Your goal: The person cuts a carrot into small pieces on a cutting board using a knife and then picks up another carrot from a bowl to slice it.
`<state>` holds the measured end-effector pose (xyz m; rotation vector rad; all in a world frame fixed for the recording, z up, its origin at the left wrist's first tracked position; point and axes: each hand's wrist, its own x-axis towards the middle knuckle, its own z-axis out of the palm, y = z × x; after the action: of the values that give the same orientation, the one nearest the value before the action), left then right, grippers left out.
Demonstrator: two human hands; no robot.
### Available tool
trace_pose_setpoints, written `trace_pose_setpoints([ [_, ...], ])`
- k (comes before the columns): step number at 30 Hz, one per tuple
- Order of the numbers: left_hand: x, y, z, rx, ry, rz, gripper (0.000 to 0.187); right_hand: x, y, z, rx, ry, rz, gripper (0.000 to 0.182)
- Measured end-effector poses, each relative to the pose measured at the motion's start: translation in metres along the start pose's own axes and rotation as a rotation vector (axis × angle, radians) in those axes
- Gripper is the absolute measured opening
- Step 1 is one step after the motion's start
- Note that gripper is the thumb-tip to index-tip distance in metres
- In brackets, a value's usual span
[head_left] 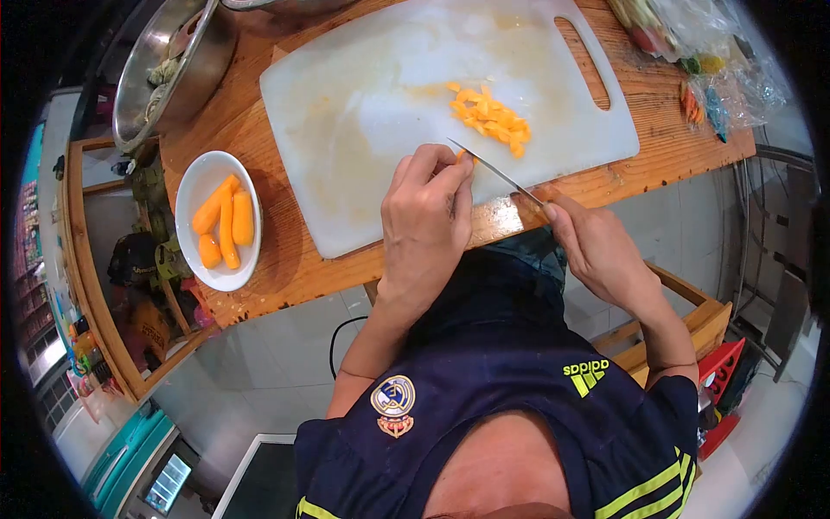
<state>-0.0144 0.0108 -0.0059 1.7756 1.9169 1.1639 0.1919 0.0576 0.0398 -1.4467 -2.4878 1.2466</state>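
My left hand point(425, 221) presses down on a piece of carrot point(461, 156) on the white cutting board point(363, 112); only its orange tip shows past my fingertips. My right hand point(596, 246) grips the handle of a knife point(494, 171), whose blade slants toward the carrot tip next to my left fingers. A pile of chopped carrot bits point(490, 118) lies on the board just beyond the blade.
A white oval dish point(192, 186) with several peeled carrot pieces point(223, 223) sits left of the board on the wooden table point(277, 259). A steel bowl point(173, 60) stands at the far left corner. Plastic bags with vegetables point(700, 52) lie at the far right.
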Motion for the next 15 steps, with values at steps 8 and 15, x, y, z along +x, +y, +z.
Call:
trace_pose_setpoints([
  [8, -0.001, -0.001, -0.001, -0.016, -0.004, -0.014, 0.016, 0.023, 0.0, 0.016, -0.138, 0.059, -0.038, 0.035],
  [15, -0.001, -0.001, 0.002, -0.013, 0.014, -0.012, 0.014, 0.001, 0.006, 0.002, 0.009, 0.043, -0.01, 0.035],
])
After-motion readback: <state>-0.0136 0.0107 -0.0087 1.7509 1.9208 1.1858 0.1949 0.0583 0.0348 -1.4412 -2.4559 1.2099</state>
